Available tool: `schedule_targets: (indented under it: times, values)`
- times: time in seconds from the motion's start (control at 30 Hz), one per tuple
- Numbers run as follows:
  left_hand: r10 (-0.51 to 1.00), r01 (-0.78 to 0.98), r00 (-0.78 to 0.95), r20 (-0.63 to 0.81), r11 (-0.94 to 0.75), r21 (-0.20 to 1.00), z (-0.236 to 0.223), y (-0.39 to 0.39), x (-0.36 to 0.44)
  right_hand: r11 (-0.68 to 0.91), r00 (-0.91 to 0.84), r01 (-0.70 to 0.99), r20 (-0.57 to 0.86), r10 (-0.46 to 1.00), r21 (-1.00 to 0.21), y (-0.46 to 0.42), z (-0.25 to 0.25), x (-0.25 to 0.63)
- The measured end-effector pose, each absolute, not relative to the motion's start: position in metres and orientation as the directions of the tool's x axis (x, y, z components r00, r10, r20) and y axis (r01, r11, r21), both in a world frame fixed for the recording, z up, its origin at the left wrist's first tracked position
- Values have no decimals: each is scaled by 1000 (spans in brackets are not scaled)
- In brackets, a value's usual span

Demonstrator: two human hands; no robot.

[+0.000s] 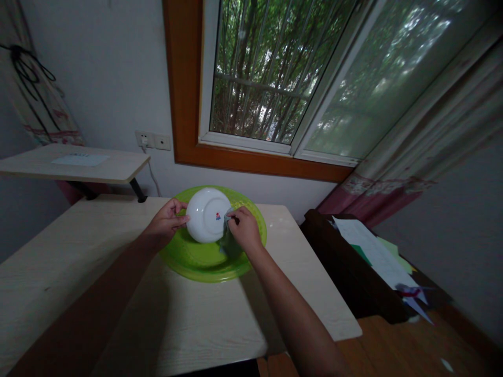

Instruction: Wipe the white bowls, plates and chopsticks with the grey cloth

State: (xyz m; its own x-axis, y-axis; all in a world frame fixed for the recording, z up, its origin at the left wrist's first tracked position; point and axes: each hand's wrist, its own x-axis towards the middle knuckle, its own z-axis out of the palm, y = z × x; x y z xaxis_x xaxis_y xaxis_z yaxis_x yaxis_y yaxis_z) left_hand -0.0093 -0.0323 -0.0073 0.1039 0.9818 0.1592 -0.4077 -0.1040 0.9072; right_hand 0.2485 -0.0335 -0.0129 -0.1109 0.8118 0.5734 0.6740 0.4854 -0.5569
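Note:
A white bowl is tipped so that its underside, with a small red and blue mark, faces me. My left hand pinches the bowl's rim at its left side. In my right hand a grey-green cloth is bunched between the fingers and pressed against the right side of the bowl's base. Part of the cloth hangs down below the fingers. Both hands and the bowl are over a wide bright green basin. What lies under the bowl in the basin is partly hidden.
The basin stands on a pale wooden desk against the wall. A raised shelf with a paper sheet is at the left. On the right, papers lie on a dark brown piece of furniture. A window is behind.

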Motion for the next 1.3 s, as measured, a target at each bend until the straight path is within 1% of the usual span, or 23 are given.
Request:
schedule_targets:
  times: [0.07,0.17,0.27,0.37,0.53,0.67,0.77,0.9,1.0,1.1,1.17,1.23,1.3]
  values:
    - [985,-403,97,144,-93,911,-6,-33,-9,584,-241,609,577,780,-536,-37,-12,246]
    - [988,-392,90,127,-82,916,-5,-33,-8,732,-429,467,596,678,-497,-43,-9,242]
    - [984,-377,121,133,-78,923,-5,-33,-7,800,-504,390,621,600,-456,-46,-7,240]
    - [976,-361,161,145,-79,929,-6,-33,-6,799,-480,413,641,599,-438,-44,-7,240]
    - [963,-332,235,130,-46,942,-5,-34,-5,711,-315,515,665,677,-479,-36,-11,243]
    - [951,-319,283,128,-33,947,-7,-32,-7,713,-279,513,692,665,-479,-38,-8,243]
    - [928,-316,345,142,-27,948,-7,-33,-7,736,-288,501,714,638,-455,-43,-3,243]
    - [910,-272,395,125,-14,962,-5,-36,-4,756,-325,498,717,617,-424,-46,-1,243]
    - [907,-235,407,103,-5,972,-3,-38,-2,788,-394,490,712,581,-372,-46,-2,242]
    - [908,-199,412,71,14,980,-4,-38,-1,845,-498,440,700,511,-303,-49,-3,238]
    - [912,-189,404,73,5,982,-5,-37,-1,869,-558,413,678,479,-273,-52,-4,236]
    - [911,-192,404,84,-6,981,-7,-37,-2,871,-580,412,661,477,-266,-53,-4,234]
    - [902,-200,425,82,5,980,-7,-36,-1,851,-551,442,662,508,-284,-51,-5,234]
